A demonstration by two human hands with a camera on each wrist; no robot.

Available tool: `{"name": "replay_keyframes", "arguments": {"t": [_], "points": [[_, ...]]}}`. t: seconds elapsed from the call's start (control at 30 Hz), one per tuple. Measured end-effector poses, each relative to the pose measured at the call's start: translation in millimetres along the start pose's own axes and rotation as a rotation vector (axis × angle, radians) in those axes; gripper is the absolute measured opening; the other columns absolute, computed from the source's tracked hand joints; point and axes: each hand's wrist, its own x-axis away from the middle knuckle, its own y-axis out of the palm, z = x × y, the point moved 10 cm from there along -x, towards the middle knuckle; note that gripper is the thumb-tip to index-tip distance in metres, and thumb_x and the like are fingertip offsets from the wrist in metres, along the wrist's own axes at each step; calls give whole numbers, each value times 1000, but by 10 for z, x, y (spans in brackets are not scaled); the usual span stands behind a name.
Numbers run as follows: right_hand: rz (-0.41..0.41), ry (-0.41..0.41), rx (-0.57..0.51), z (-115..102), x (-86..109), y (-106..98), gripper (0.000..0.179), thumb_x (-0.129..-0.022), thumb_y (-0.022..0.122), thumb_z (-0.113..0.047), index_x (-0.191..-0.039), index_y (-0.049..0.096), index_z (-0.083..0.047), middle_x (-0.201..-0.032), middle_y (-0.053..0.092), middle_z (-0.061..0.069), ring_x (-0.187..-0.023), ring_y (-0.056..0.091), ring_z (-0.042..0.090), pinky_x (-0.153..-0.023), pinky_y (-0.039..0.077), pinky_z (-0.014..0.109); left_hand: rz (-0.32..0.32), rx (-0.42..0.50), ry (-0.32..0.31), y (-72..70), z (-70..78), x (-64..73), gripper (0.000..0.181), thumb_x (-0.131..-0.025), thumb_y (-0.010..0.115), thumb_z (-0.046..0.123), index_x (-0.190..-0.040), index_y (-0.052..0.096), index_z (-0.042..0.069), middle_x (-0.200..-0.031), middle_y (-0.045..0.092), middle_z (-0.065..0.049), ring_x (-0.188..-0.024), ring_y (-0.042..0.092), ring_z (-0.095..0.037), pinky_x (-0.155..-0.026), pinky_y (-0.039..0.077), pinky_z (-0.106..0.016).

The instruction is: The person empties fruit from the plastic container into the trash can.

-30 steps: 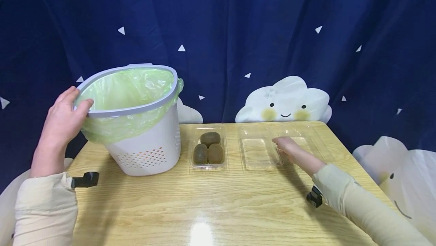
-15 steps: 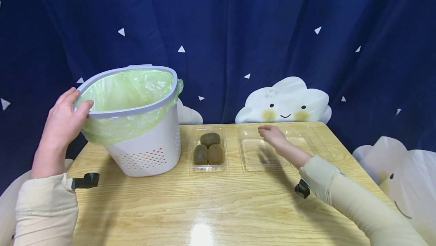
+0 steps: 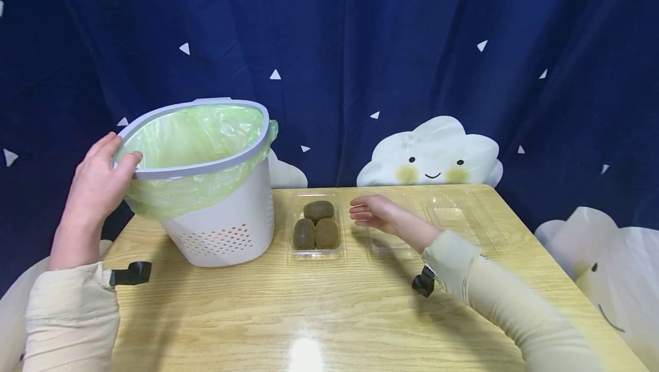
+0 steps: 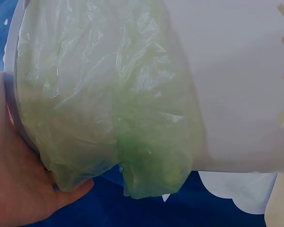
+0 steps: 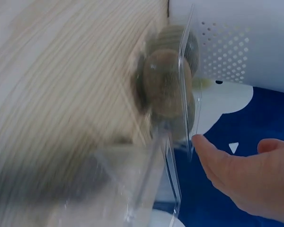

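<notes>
On the left of the head view stands a pale waste bin [image 3: 221, 212] with a light green bag [image 3: 185, 192] folded over its rim. My left hand [image 3: 98, 180] grips the bin's rim at its left side, the thumb over the edge. In the middle, three brown kiwis [image 3: 318, 210] lie in a transparent plastic box [image 3: 315, 253]. Just right of that box is my right hand [image 3: 374, 214], fingers extended and holding nothing. The right wrist view shows its fingertips close to the box wall, with the kiwis behind the plastic [image 5: 165, 80].
A second transparent plastic box [image 3: 391, 244] lies partly under my right arm, and another [image 3: 455, 217] sits farther right. Both rest on the wooden table [image 3: 247, 315]. A dark blue curtain [image 3: 319, 46] with cloud prints hangs behind the table's back edge.
My right hand has moved left, from over the transparent boxes on the right to beside the kiwi box. The left hand and the bin have stayed put.
</notes>
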Motion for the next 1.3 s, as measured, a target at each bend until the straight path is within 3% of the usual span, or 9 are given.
{"name": "replay_keyframes", "arguments": {"t": [0.2,0.37,0.53,0.67,0.77,0.87,1.03,1.17,1.3], "points": [[15,4,-76,152,-207,55,44,-95,39,-16,-134,34,5,-135,38,25,-119,45,31,-102,37,42,1,8,1,4,2,0,64,-92,33,33,-140,20,-8,-150,13,-20,-136,13,-42,-110,11,-54],[-61,-11,-165,568,-940,-231,42,-87,56,-21,-122,46,-1,-118,49,24,-103,53,32,-87,49,41,1,3,-2,5,-4,5,64,-92,32,34,-140,20,-7,-150,12,-20,-136,13,-42,-110,11,-54],[-54,76,-221,1128,-1679,-469,58,-83,62,-29,-128,39,0,-123,45,26,-108,50,39,-88,47,46,0,11,-4,6,-4,9,64,-92,32,33,-141,20,-7,-150,12,-20,-136,12,-42,-110,11,-54],[-29,116,-229,963,-1214,-194,56,-87,56,-27,-129,35,4,-127,41,29,-112,47,42,-94,43,47,2,14,-2,9,1,8,64,-92,33,33,-140,20,-7,-150,12,-20,-136,13,-42,-110,11,-54],[1,121,-201,709,-713,73,50,-90,48,-23,-127,34,8,-125,40,30,-114,46,40,-97,41,45,1,9,-5,10,2,12,64,-92,32,33,-140,20,-7,-150,12,-20,-136,12,-42,-110,10,-54],[28,131,-185,902,-926,28,42,-88,51,-24,-117,41,5,-109,49,21,-100,52,30,-86,47,40,-1,4,-7,17,1,17,64,-92,32,33,-140,20,-7,-150,12,-20,-136,13,-43,-110,11,-54],[134,147,-121,962,-857,107,22,-91,42,-21,-97,52,-2,-86,52,7,-82,51,17,-76,46,31,-1,-4,-6,24,-4,23,64,-92,32,33,-140,21,-8,-150,13,-20,-135,13,-43,-109,12,-55],[56,100,-133,1056,-1061,94,15,-85,47,-13,-71,52,-11,-61,48,-3,-56,45,8,-62,45,25,4,4,-2,12,-6,23,64,-92,32,33,-140,21,-7,-150,13,-20,-136,13,-42,-109,11,-55],[15,71,-145,1209,-1334,9,12,-81,55,-10,-70,57,-10,-54,49,-5,-47,44,6,-54,47,27,5,7,2,5,-1,19,64,-92,32,34,-140,20,-7,-150,12,-20,-136,12,-43,-109,11,-55]]}}
